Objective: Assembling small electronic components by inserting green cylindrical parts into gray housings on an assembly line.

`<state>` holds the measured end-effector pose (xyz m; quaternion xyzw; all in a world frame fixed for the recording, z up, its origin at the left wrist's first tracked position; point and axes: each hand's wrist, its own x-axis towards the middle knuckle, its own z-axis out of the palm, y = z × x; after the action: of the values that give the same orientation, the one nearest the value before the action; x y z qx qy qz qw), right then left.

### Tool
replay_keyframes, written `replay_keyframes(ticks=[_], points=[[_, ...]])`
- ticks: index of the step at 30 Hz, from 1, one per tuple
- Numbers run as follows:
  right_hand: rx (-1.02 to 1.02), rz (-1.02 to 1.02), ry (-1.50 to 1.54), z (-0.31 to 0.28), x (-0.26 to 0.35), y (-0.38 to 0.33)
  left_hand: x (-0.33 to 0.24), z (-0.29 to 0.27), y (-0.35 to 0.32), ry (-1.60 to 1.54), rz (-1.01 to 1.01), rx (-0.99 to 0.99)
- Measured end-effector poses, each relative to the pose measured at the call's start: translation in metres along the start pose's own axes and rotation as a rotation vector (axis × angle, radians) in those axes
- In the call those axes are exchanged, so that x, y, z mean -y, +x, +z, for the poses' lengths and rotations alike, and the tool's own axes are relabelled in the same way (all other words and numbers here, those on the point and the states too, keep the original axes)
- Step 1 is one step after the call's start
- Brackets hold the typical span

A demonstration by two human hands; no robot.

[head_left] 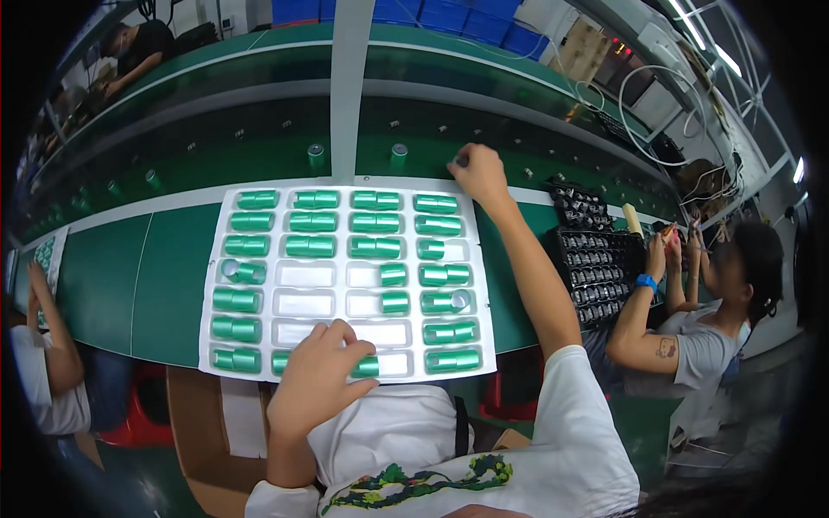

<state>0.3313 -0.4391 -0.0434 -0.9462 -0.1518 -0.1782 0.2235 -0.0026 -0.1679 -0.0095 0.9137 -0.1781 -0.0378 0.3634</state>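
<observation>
cylinders (448,333) with shiny green sides lie flat in a white molded tray (305,304), its recesses likely shaped to stop them rolling. the tray reaches the near edge of the green surface (104,285), presumably for easy loading or unloading. the left hand (313,375) bends over there, thumb and forefinger spanning an end cylinder (364,367); i cannot tell whether that grip presses on it. the right hand (482,175) reaches past the surface's far edge, over a dark belt (259,157), fingers curled; whether its grip holds anything is hidden. nearby, two upright cylinders (398,156) stand on the belt, seemingly steady on flat ends.
</observation>
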Motion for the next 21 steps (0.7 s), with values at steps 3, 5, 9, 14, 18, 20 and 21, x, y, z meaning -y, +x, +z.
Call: replay_keyframes(ticks=[3, 5, 9, 14, 18, 20, 21], points=[[0.118, 0.077, -0.052, 0.006, -0.012, 0.0, 0.004, 0.005, 0.002, 0.079, -0.001, 0.02], [0.083, 0.066, 0.032, 0.008, -0.008, -0.004, 0.007, 0.0, 0.0, 0.016, 0.045, 0.015], [-0.348, 0.034, 0.083, -0.016, -0.07, 0.008, 0.011, -0.003, 0.002, -0.054, 0.13, -0.032], [-0.248, 0.431, -0.28, 0.003, -0.157, -0.004, -0.003, -0.005, 0.005, -0.529, 0.139, -0.094], [-0.212, 0.208, -0.01, 0.008, -0.163, -0.005, -0.001, 0.009, 0.008, -1.228, 0.019, -0.191], [-0.204, 0.267, 0.012, 0.005, -0.161, -0.004, 0.005, 0.01, 0.017, -1.568, -0.022, -0.14], [-0.199, 0.211, -0.05, 0.004, -0.156, -0.003, 0.007, 0.01, 0.019, -1.683, -0.039, -0.118]])
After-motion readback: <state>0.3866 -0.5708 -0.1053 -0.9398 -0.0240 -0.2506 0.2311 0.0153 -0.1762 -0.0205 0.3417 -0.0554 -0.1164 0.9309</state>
